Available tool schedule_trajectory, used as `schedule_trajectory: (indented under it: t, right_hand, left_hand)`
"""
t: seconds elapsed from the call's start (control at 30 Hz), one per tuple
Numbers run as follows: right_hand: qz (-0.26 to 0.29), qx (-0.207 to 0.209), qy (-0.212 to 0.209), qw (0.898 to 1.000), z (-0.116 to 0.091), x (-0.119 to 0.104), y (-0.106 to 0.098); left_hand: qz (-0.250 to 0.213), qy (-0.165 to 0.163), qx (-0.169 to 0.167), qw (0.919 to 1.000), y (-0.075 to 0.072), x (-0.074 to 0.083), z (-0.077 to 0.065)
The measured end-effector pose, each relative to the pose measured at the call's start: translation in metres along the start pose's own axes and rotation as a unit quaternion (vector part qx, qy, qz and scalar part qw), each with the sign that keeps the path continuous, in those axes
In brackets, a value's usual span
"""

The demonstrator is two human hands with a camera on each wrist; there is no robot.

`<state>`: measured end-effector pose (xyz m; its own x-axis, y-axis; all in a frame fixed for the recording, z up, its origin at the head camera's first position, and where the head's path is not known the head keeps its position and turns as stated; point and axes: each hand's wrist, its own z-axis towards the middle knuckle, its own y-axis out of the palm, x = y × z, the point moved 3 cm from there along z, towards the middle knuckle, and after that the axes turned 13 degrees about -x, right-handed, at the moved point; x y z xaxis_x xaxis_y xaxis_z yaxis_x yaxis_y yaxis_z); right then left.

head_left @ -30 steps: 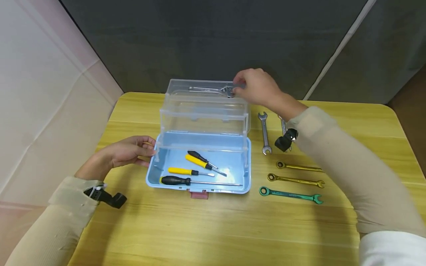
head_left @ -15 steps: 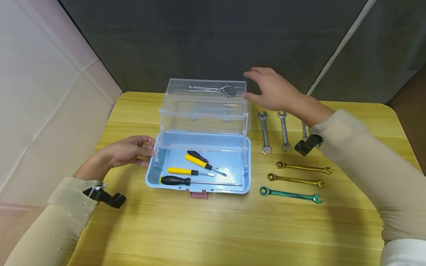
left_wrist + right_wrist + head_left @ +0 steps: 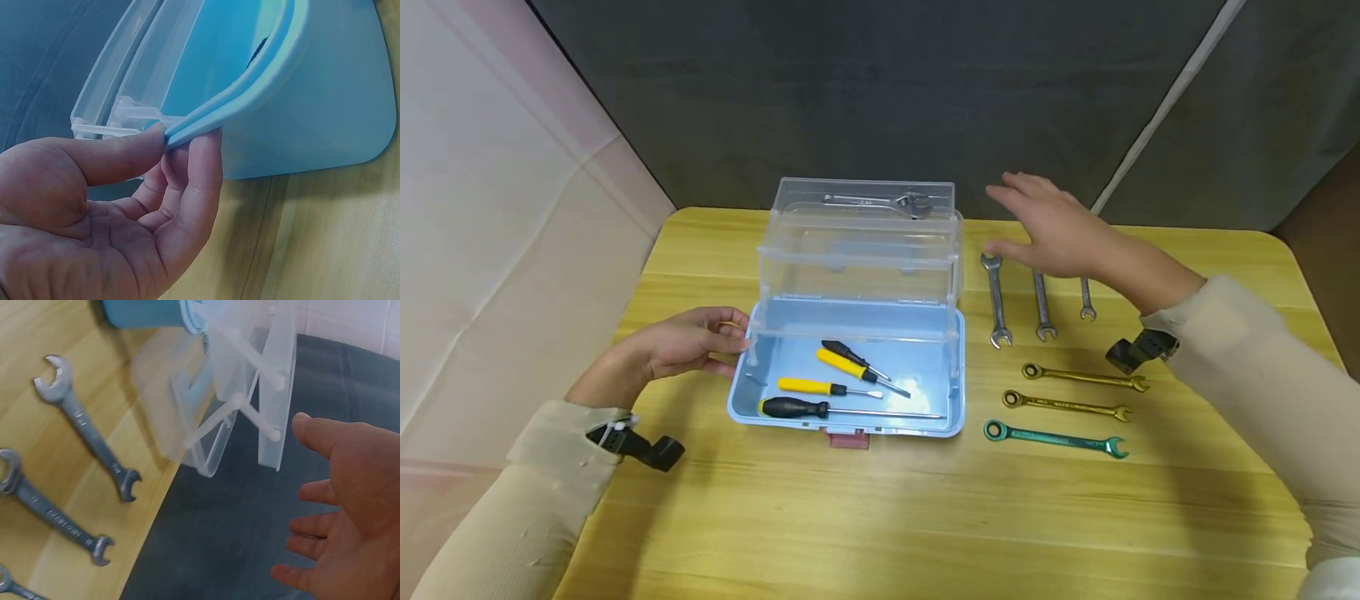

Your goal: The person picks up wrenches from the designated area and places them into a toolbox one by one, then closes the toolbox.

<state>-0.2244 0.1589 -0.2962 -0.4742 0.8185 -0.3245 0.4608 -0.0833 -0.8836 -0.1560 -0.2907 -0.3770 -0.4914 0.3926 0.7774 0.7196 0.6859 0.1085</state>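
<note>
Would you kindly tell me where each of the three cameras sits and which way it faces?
Head: worn on the head, facing forward and down at the blue toolbox and wrenches; left hand, right hand and sleeves show.
Left wrist: worn on that wrist, facing the blue toolbox's rim, which the left hand pinches; only that hand shows.
Right wrist: worn on that wrist, facing past the right hand toward clear trays and silver wrenches; only that hand shows.
Shared: head and right wrist both show silver wrenches.
</note>
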Motion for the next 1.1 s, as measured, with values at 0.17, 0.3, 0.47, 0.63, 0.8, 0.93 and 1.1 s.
schedule_trajectory:
  t: [0.17, 0.3, 0.47, 0.63, 0.8, 0.93, 1.1]
  right_hand:
    - [0.002, 0.003, 0.016, 1.0, -0.013, 0.013, 0.01]
    - [-0.001, 0.012, 0.017, 1.0, -0.023, 0.025, 0.019]
    - [0.007, 0.016, 0.033, 0.999, -0.032, 0.04, 0.032]
    - [0.016, 0.016, 0.051, 0.998, -0.036, 0.054, 0.042]
    - [0.022, 0.017, 0.065, 0.997, -0.038, 0.068, 0.052]
    - [0.031, 0.011, 0.088, 0.996, -0.038, 0.08, 0.061]
    - [0.04, 0.022, 0.106, 0.993, -0.037, 0.095, 0.075]
  left_hand:
    - [0.0, 0.001, -0.001, 1.0, 0.0, 0.0, 0.001]
    - [-0.001, 0.003, -0.001, 1.0, -0.001, -0.001, 0.001]
    - [-0.001, 0.007, -0.005, 1.0, 0.0, 0.0, 0.0]
    - [0.001, 0.005, -0.002, 1.0, 0.0, 0.0, 0.001]
    - [0.003, 0.003, -0.001, 1.0, 0.0, 0.0, 0.002]
    - [0.001, 0.004, -0.003, 1.0, 0.001, 0.0, 0.002]
    - [0.0, 0.008, -0.005, 1.0, 0.0, 0.0, 0.003]
